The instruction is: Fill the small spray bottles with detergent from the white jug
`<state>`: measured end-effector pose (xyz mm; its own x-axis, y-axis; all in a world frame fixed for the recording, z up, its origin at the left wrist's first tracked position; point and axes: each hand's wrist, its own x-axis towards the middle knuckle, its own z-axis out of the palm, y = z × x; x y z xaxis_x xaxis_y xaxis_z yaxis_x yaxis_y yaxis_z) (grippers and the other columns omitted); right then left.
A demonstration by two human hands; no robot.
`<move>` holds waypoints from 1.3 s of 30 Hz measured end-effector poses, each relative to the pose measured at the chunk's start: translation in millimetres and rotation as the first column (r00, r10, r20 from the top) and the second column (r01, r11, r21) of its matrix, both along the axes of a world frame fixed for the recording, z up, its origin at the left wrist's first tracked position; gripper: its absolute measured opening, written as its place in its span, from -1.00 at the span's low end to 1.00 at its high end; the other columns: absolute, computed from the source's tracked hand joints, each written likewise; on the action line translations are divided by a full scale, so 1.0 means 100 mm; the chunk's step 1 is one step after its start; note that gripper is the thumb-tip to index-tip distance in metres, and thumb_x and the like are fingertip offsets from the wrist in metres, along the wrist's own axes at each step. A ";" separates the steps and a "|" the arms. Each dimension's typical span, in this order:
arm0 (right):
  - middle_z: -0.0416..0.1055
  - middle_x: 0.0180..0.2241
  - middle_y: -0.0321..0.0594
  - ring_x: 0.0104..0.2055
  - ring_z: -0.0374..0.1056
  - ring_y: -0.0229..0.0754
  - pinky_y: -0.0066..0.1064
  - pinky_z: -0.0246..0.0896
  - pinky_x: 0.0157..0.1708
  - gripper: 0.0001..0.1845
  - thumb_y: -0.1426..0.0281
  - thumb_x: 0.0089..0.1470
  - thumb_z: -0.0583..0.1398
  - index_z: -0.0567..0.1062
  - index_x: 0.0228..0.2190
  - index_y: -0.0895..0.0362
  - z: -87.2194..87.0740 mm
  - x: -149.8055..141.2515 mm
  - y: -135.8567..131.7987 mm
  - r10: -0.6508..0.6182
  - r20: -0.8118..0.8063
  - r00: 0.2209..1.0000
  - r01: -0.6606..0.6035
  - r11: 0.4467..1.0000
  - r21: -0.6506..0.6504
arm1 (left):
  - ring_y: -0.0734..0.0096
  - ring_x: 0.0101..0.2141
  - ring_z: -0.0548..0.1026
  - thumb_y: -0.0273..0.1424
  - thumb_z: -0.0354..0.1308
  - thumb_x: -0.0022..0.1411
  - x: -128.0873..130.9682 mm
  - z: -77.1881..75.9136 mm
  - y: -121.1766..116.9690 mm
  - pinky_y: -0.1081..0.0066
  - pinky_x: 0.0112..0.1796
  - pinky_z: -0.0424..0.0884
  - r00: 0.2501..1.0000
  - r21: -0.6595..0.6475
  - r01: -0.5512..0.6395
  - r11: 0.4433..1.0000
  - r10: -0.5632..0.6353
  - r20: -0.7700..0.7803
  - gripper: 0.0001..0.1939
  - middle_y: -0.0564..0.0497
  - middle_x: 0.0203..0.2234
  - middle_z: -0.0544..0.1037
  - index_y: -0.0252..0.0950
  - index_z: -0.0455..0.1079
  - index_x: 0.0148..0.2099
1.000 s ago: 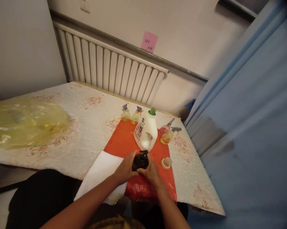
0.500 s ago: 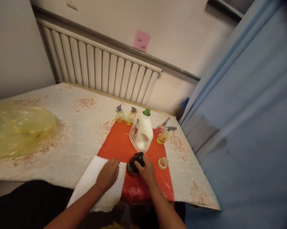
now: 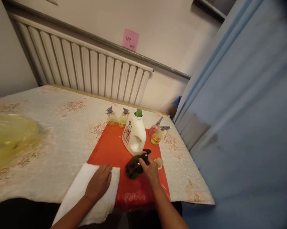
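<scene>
The flowered tablecloth (image 3: 69,136) stretches widely between the yellow bag (image 3: 12,140) at left and the red mat (image 3: 107,146), which reaches the near edge. Over the mat's near left part lies the white towel (image 3: 74,190); my left hand (image 3: 99,183) rests on it with bent fingers, and I cannot tell whether it pinches the fabric. The white jug (image 3: 140,130) stands on the mat, its label print too small for reading. Just before it, my right hand (image 3: 151,170) grips the tilted dark pump bottle (image 3: 133,168) near its pump. The pink note (image 3: 131,39) on the wall carries two handwritten lines, the upper ending with 4.
</scene>
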<state>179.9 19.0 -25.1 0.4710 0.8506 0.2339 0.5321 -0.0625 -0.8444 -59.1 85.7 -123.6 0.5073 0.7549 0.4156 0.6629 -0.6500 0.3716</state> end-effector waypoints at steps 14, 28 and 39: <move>0.59 -0.40 -0.07 -0.31 0.45 0.03 -0.31 0.22 -0.31 -0.50 -0.03 -0.02 0.12 0.60 -0.39 0.12 0.14 1.34 0.48 -0.369 0.220 0.903 0.369 0.928 0.040 | 0.16 -0.13 0.48 -0.49 -0.05 0.31 -0.01 -0.01 0.00 0.16 -0.05 0.45 1.000 0.002 -0.013 1.000 0.013 0.020 -0.82 -0.11 -0.18 0.49 -0.24 0.35 -0.11; 0.60 -0.36 -0.14 -0.28 0.47 -0.01 -0.33 0.25 -0.29 -0.58 0.04 -0.07 0.21 0.61 -0.30 0.07 -0.29 1.57 0.77 -0.320 0.251 0.914 0.349 0.933 -0.084 | 0.14 -0.08 0.44 -0.47 -0.06 0.32 0.02 0.04 -0.01 0.13 0.00 0.42 1.000 -0.049 0.004 0.999 -0.003 0.025 -0.79 -0.16 -0.15 0.49 -0.28 0.36 -0.08; 0.56 -0.21 0.02 -0.25 0.47 -0.03 -0.22 0.30 -0.14 -0.44 0.22 0.01 0.10 0.45 0.00 0.26 -0.05 1.16 0.00 -0.379 0.165 0.910 0.375 0.925 0.060 | 0.11 0.04 0.37 -0.56 0.00 0.21 -0.38 0.33 0.26 0.12 0.07 0.28 0.980 -0.224 0.056 0.973 -0.097 -0.176 -0.61 -0.18 0.00 0.47 -0.30 0.38 0.07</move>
<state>296.3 18.6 -30.0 0.7066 0.6100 0.3587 0.6090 -0.2660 -0.7473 -96.7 111.2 -90.2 0.6192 0.7726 0.1401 0.6849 -0.6187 0.3849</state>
